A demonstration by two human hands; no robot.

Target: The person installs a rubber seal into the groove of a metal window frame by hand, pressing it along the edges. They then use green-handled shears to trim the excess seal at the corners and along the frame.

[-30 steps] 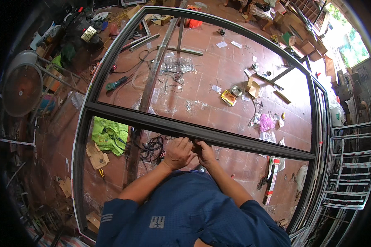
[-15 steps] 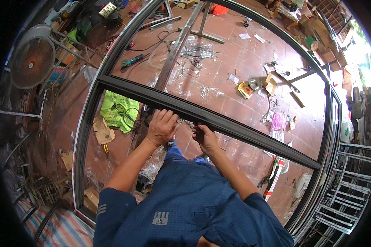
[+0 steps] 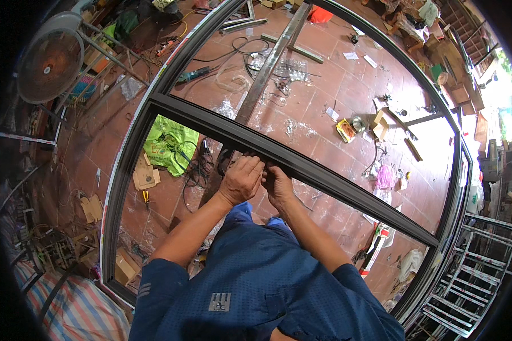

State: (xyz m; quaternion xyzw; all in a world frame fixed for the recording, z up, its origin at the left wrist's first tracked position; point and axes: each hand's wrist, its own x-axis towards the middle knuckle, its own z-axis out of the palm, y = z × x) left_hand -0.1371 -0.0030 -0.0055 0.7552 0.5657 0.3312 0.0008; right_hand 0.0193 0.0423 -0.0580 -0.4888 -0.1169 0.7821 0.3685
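A dark grey crossbar [image 3: 318,175] spans a large metal frame [image 3: 129,142] in front of my body, sloping down toward the right. At its near edge my left hand [image 3: 243,179] is closed, knuckles up, with the fingertips bent together. Close beside it, nearly touching, my right hand [image 3: 279,186] is curled, its fingertips tucked against the underside of the crossbar. Whatever the fingers pinch is hidden between the hands and the bar. Below the crossbar, left of my hands, a dark cable [image 3: 197,169] lies in a tangle on the floor.
A green bag [image 3: 166,139], cardboard [image 3: 145,174] and pliers [image 3: 146,196] lie on the tiles at left. Beyond the crossbar are a long metal bar [image 3: 272,65], a power tool [image 3: 193,74] and a yellow box [image 3: 345,131]. A fan [image 3: 50,67] stands far left, a ladder-like rack [image 3: 471,273] right.
My left hand has slid right along the crossbar and drawn its fingers in, coming next to my right hand. The view has shifted slightly.
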